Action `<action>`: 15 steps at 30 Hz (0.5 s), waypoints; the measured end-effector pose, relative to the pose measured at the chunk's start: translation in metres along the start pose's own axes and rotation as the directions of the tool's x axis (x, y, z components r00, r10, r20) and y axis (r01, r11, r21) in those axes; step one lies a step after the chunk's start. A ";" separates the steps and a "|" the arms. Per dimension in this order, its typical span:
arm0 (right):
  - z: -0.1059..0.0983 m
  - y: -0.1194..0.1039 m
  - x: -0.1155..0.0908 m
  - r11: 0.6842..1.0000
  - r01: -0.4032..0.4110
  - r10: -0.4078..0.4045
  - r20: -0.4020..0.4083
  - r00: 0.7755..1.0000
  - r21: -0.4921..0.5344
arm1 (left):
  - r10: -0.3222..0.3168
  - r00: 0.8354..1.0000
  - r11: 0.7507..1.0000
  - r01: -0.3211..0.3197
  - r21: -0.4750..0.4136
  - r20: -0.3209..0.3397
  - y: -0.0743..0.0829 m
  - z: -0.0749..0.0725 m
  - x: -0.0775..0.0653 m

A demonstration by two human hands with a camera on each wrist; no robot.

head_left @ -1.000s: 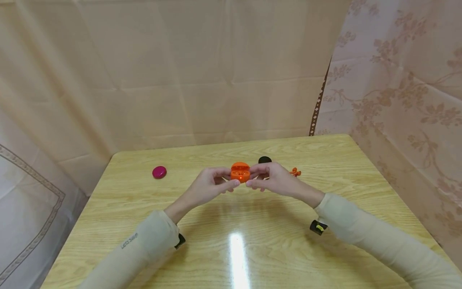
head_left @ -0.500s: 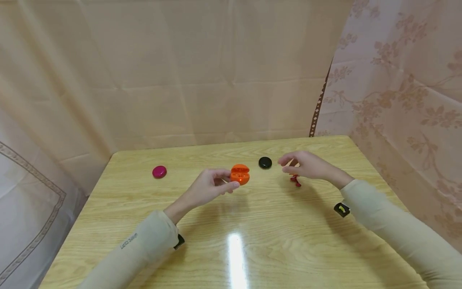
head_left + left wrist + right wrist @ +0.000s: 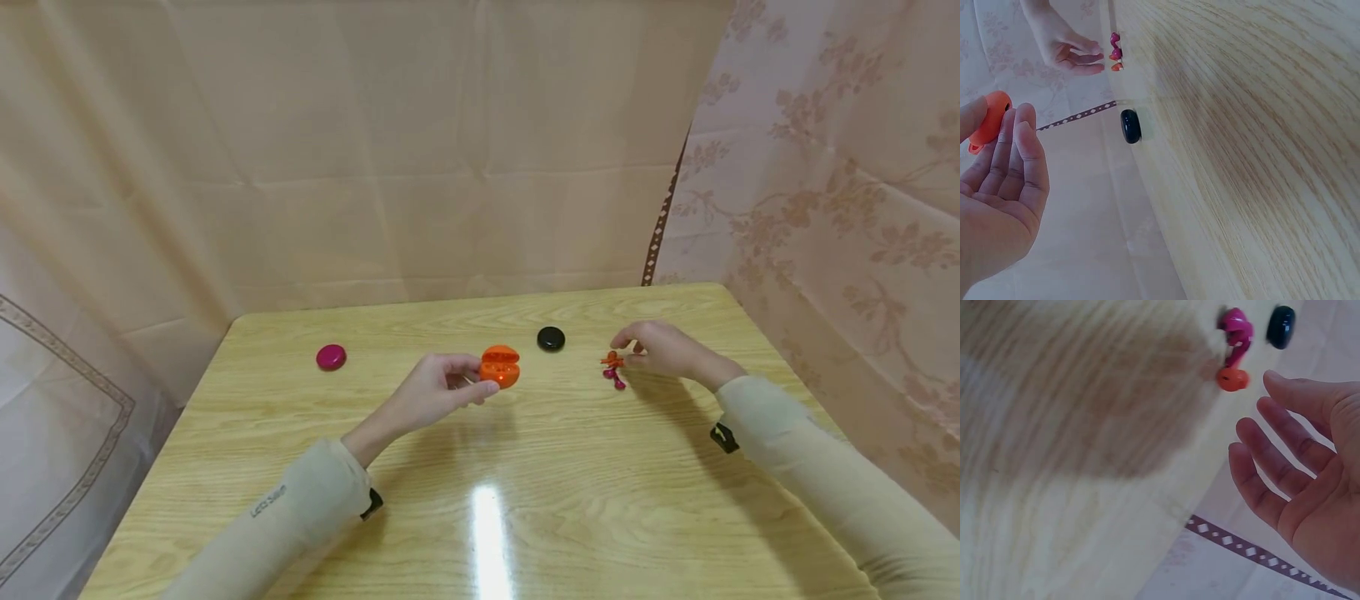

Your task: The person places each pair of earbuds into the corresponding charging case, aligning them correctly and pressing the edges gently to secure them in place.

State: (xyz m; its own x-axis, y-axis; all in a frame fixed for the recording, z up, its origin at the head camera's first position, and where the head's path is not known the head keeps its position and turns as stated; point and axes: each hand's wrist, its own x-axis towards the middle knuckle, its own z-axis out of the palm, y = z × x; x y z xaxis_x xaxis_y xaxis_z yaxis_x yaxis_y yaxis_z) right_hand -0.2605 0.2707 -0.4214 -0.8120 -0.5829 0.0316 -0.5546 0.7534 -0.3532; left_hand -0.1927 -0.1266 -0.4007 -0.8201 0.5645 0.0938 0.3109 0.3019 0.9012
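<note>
Between thumb and fingers, my left hand (image 3: 429, 390) holds an orange earbud charging case (image 3: 500, 377), its lid raised, above the table. In the left wrist view the orange case (image 3: 992, 117) sits at the fingertips. My right hand (image 3: 663, 352) hovers beside a small cluster of orange earbuds (image 3: 612, 358) and magenta earbuds (image 3: 614, 378). Seen from the right wrist, its fingers are loosely spread with nothing between them, the thumb tip near an orange earbud (image 3: 1233, 379). Magenta earbuds (image 3: 1237, 330) lie just beyond that.
A round black case (image 3: 551, 338) lies on the wooden table (image 3: 570, 500) between the left hand's case and the earbuds. Over to the left is a round magenta case (image 3: 331, 357). Curtains (image 3: 420, 167) hang along the table's back edge.
My right hand has let go of the orange case and moved right to the earbuds, uncovering the black case. My left hand keeps holding the orange case in nearly the same place.
</note>
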 end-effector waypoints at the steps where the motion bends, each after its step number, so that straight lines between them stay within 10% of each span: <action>1: 0.002 0.002 -0.001 1.000 -0.006 0.006 0.005 1.000 0.014 | -0.001 1.000 1.000 0.001 0.000 0.000 0.000 0.000 0.000; 15: 0.027 0.015 0.003 0.999 -0.015 0.016 -0.018 1.000 0.033 | -0.024 1.000 0.999 0.024 0.025 -0.006 0.000 0.002 -0.001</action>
State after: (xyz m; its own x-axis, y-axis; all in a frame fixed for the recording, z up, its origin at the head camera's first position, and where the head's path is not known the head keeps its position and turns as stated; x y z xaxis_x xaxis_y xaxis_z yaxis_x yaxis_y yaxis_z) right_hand -0.2665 0.2726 -0.4516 -0.8239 -0.5651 0.0427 -0.5356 0.7518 -0.3846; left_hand -0.1911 -0.1251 -0.4018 -0.8302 0.5525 0.0746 0.3027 0.3342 0.8926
